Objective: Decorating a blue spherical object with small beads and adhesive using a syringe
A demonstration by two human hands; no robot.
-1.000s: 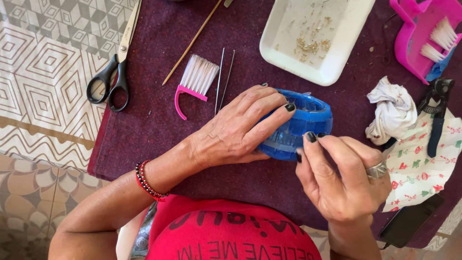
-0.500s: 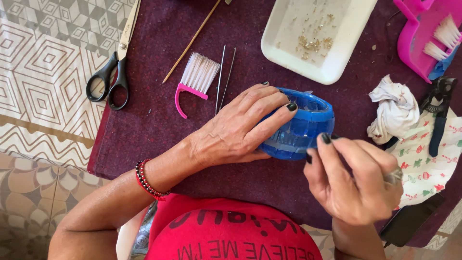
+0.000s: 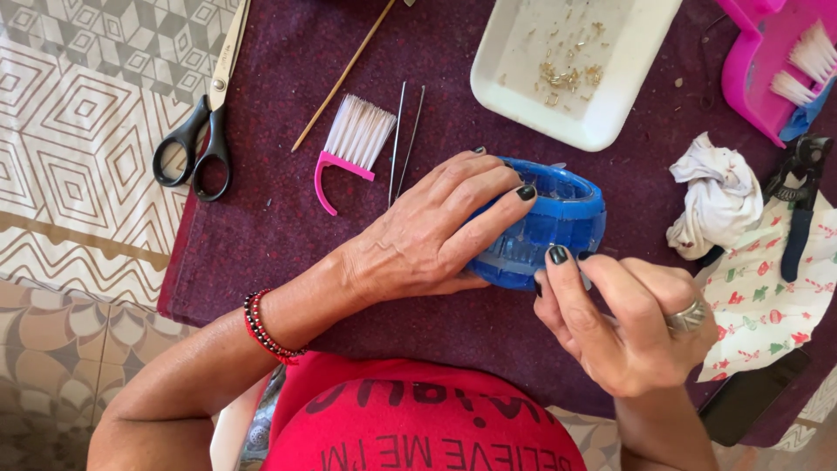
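Left hand (image 3: 418,240): was wrapped over the blue ring-shaped plastic piece (image 3: 545,227), fingers curled across its top and side, gripping it firmly against the cloth.
Right hand (image 3: 623,318): was set at the piece's near lower edge, thumb and forefinger pinched narrow; whether something small was held between them could not be told (fingertips hid the spot).
Blue piece: was placed on the dark purple cloth (image 3: 288,235), near the middle, just in front of the body.
Done so far: judged partial; the piece was seen intact with clear panels set in its wall, and small golden bits were left in the white tray (image 3: 523,83).
Left to do: judged that the near edge was not yet finished, since fingers were at it.
Untouched tools: scissors (image 3: 196,144), pink-handled brush (image 3: 353,144), two thin needles (image 3: 403,135), wooden stick (image 3: 344,74) (all well apart from the hands).
Right side: crumpled white rag (image 3: 715,201), floral-print cloth (image 3: 763,301), pink tray (image 3: 767,70).
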